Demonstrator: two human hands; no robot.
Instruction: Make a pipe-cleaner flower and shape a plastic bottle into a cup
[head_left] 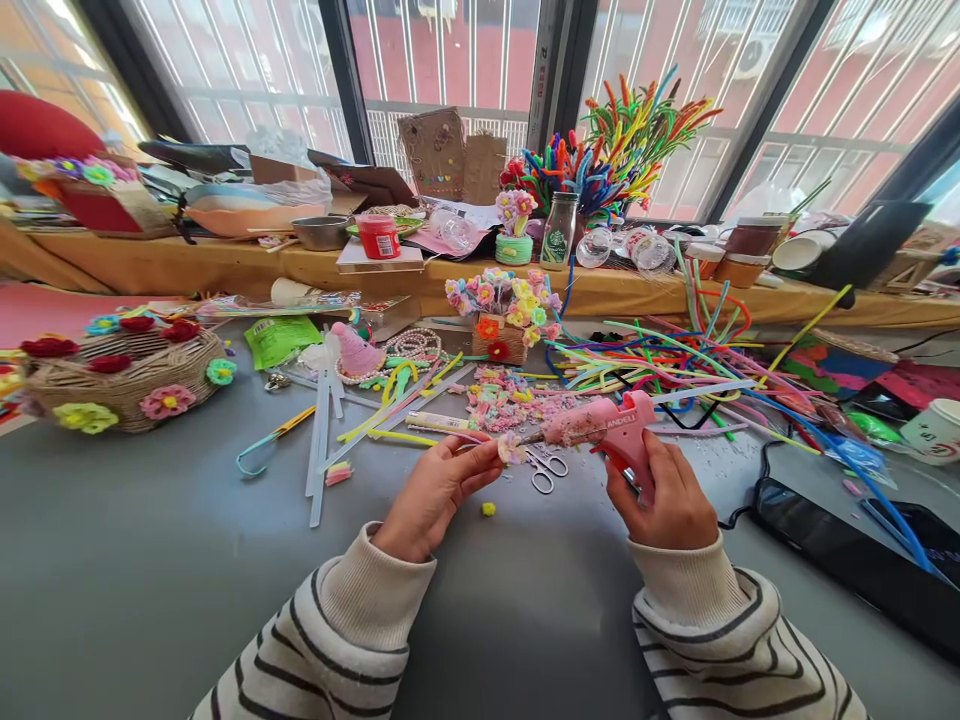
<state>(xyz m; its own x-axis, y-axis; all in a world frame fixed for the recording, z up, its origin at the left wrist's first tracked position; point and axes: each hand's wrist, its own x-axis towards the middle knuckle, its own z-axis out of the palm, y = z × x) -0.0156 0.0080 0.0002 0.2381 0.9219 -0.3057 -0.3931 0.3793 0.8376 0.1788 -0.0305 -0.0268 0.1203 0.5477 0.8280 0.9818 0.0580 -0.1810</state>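
Note:
My right hand (664,495) is wrapped round the grip of a pink hot glue gun (600,425), whose nozzle points left. My left hand (439,490) pinches a small pale pink flower (511,448) at the fingertips, right at the gun's nozzle. Both hands hover just above the grey table (150,560). Small scissors (546,468) lie on the table directly beyond and between my hands. A tiny yellow bit (488,509) rests near my left thumb.
A pile of coloured pipe cleaners (675,365) spreads to the right, a black phone (847,555) beside it. A woven basket with flowers (124,380) stands left, glue sticks (319,450) and small flowers (510,400) in the middle, and a cluttered shelf (450,265) runs under the window.

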